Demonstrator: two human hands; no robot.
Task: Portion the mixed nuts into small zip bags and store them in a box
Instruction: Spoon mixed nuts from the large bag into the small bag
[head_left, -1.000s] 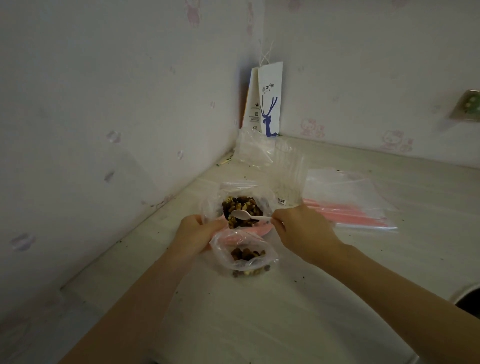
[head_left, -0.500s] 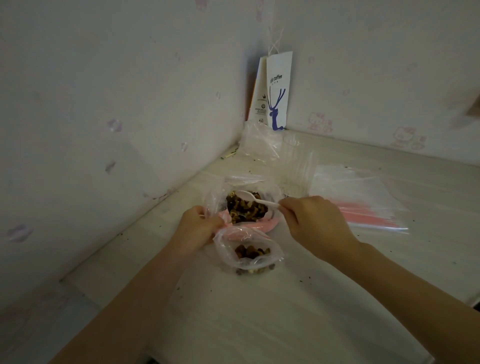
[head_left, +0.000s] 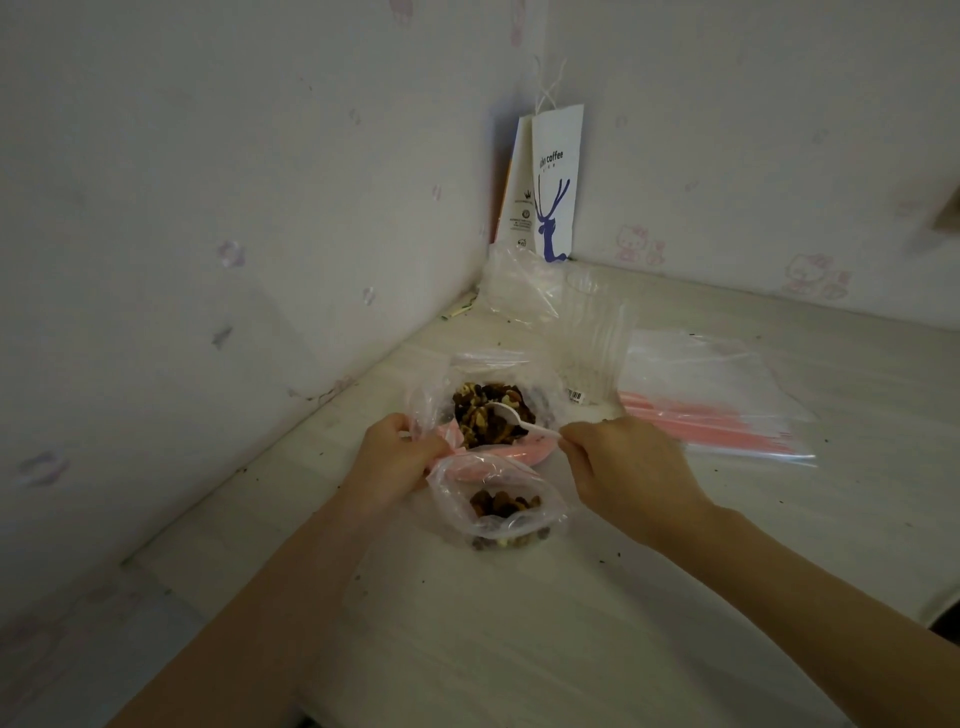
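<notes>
Mixed nuts (head_left: 491, 418) are sitting in a big open clear bag (head_left: 431, 395) on the table (head_left: 519, 623), near the wall corner. The white spoon (head_left: 506, 414) is resting its bowl on top of the pile. Just in front, the small zip bag (head_left: 501, 519) is standing open w/ a few nuts at the bottom. L hand (head_left: 395, 460) is gripping the small bag's rim, fingers curled. R hand (head_left: 631, 470) is pinching the spoon's handle end btwn thumb & fingers. Something pink (head_left: 540, 452) is showing under the big bag; can't tell what. A stack of flat zip bags (head_left: 717, 400) is lying to the right. A paper coffee bag (head_left: 556, 182) is standing in the corner.
</notes>
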